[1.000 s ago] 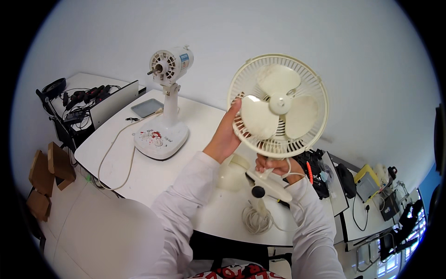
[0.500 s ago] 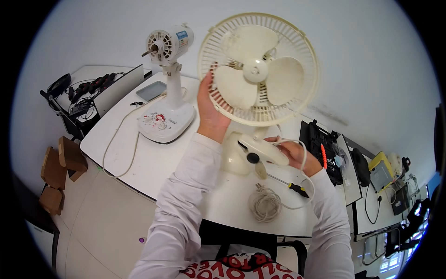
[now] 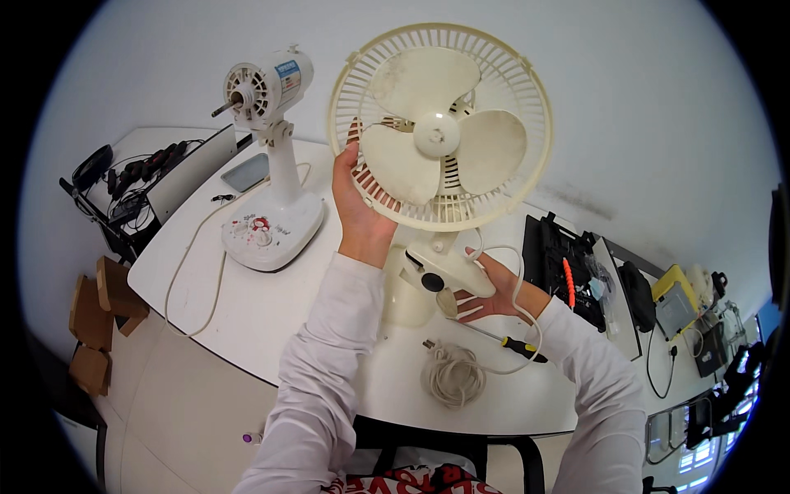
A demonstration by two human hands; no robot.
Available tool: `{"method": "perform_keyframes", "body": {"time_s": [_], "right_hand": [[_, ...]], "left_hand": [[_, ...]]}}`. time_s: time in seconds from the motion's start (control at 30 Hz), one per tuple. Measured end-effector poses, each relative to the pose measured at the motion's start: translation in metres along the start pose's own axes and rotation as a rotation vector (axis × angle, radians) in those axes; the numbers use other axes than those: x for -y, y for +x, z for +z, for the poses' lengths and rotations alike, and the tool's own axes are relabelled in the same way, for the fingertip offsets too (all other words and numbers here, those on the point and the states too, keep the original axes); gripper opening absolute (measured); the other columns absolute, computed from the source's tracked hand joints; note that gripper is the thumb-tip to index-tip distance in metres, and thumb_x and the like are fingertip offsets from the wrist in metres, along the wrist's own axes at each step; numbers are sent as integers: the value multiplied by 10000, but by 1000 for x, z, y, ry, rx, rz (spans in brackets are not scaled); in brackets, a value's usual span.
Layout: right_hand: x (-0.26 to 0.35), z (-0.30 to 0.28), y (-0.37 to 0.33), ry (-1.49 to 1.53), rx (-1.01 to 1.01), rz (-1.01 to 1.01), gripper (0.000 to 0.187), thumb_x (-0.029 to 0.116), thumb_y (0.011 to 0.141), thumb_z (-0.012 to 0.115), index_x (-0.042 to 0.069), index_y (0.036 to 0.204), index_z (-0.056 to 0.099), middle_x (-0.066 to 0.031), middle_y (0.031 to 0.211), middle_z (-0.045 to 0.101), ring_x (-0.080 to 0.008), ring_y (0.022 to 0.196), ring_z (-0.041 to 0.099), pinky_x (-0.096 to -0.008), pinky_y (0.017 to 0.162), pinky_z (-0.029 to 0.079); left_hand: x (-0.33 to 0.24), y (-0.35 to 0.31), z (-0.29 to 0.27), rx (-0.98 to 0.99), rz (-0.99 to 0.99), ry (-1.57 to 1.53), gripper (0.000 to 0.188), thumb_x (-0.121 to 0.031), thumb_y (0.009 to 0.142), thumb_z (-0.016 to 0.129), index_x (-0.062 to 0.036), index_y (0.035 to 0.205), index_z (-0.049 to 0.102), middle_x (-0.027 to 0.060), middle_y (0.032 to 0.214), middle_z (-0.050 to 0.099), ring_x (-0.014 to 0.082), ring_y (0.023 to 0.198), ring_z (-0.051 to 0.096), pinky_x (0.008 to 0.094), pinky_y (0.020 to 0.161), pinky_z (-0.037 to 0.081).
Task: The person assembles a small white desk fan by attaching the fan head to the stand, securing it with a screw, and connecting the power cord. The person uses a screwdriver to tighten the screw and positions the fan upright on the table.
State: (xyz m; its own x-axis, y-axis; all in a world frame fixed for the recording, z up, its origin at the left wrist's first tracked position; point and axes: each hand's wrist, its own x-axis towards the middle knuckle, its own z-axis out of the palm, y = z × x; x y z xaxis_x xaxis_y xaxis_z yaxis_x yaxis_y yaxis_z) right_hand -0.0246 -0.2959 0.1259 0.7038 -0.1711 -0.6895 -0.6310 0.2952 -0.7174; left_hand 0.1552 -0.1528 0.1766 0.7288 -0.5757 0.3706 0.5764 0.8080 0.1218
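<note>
My left hand (image 3: 362, 206) is closed on the lower left rim of a cream clip fan (image 3: 436, 134), whose three blades face up toward me inside a ribbed cage with no front grille. At the fan's clip base (image 3: 457, 272), with its black knob, my right hand (image 3: 502, 288) has its thumb above and its fingers stretched behind and below, partly hidden by the base. A white cord (image 3: 522, 284) loops past my right wrist to a coil (image 3: 453, 375) on the table. Under the fan lies a cream, rounded part (image 3: 403, 300), mostly covered. A yellow-and-black screwdriver (image 3: 522, 348) lies nearby.
A white table fan (image 3: 280, 206) without blades or cage stands on the left of the white table (image 3: 321, 329), its cord near the edge. Behind my right hand lies a black tool case (image 3: 564, 255) with an orange coiled item (image 3: 569, 284). Cardboard boxes (image 3: 90, 329) sit at the left.
The view has shifted slightly. My right hand's fingers have spread out below the clip base, which sits a little lower. My left hand keeps its hold on the cage rim.
</note>
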Motion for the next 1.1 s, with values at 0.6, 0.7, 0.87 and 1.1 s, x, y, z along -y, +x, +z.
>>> {"method": "perform_keyframes", "body": {"time_s": [0.6,0.7,0.87,1.1], "right_hand": [[-36,-55,41,-290,-430,22,516,535,864,315,163,1136,548,-52,797,649,-189,538,631,-192,351,261],[-37,-52,51,-391,-411,-71,490,474,887,327,109,1128,548,-66,785,647,-192,549,639,-214,329,330],[-38,-97,80,-1094,-448,-366,290,201,849,545,-47,1000,560,-155,744,647,-230,533,643,-296,388,488],[-26,-83,94,-1064,-475,-464,306,214,896,456,3,1064,600,-125,765,660,-191,535,654,-235,338,449]], "left_hand": [[-6,39,-56,165,-68,587,404,-317,900,553,11,1133,525,113,1038,623,177,906,619,302,788,516],[-17,37,-55,167,-36,721,416,-344,896,565,13,1105,534,93,1002,630,151,861,627,280,743,527],[-25,49,-64,124,-4,687,398,-352,896,542,7,1066,565,126,953,651,189,827,639,309,742,524],[-38,57,-85,84,-61,433,309,-293,892,537,-12,1008,591,120,884,665,198,763,646,306,689,526]]}}
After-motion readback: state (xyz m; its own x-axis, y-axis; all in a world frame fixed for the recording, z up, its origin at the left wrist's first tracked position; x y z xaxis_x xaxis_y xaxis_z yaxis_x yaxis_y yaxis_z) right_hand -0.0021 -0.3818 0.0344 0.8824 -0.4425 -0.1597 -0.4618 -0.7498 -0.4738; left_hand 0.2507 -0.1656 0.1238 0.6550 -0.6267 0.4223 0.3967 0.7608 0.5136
